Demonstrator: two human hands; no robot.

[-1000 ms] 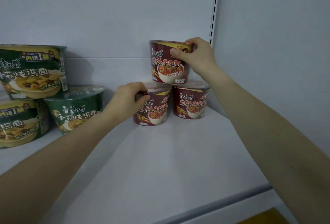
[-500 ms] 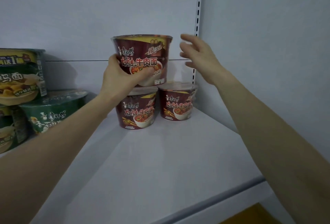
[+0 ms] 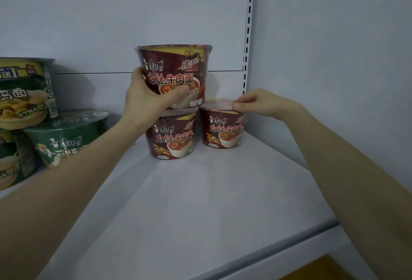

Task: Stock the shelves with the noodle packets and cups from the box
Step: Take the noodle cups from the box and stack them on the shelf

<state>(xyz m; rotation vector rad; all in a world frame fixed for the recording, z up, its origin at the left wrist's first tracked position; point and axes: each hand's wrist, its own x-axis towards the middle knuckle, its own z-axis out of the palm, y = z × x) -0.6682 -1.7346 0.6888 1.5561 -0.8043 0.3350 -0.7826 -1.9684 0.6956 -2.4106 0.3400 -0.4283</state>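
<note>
Top red cup [image 3: 176, 65], frame centre: I log left hand [image 3: 147, 101] gripping it, taken over from right hand [image 3: 258, 103], now pinching rim of neighbouring red cup [image 3: 225, 130]. Stacking nearly settled.

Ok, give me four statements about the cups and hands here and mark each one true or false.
1. The left hand grips the top red cup. True.
2. The top red cup is stacked on a green cup. False: it is on the lower left red cup.
3. The right hand holds the lid rim of the lower right red cup. True.
4. The green cups stand right of the red ones. False: the green cups stand left.
</note>
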